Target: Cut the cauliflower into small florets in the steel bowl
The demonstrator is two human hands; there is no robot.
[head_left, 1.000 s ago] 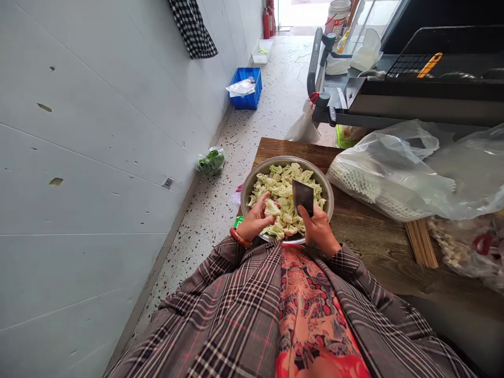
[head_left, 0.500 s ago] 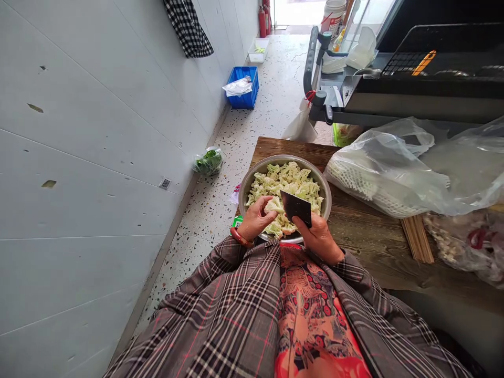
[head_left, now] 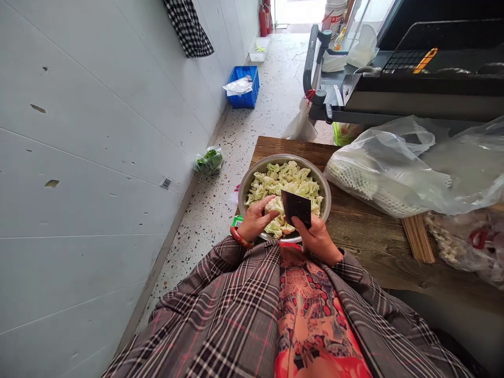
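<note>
A round metal bowl on the wooden table holds many pale cauliflower florets. Over its near left side is my left hand, thumb and fingers apart in a curve. A whitish floret shows at their tips, seemingly lying among those in the bowl rather than gripped. My right hand is closed around the lower end of a knife with a broad dark blade. The blade stands tilted above the florets, its handle hidden in the palm. A red bangle circles my left wrist.
On the wooden table, right of the bowl, lie clear plastic bags and a bundle of thin sticks. A grey cart stands behind. Bagged greens and a blue crate sit on the floor along the wall.
The floret that was between my left thumb and fingers now appears lower, among the others in the bowl. My right hand and the knife have barely moved.
</note>
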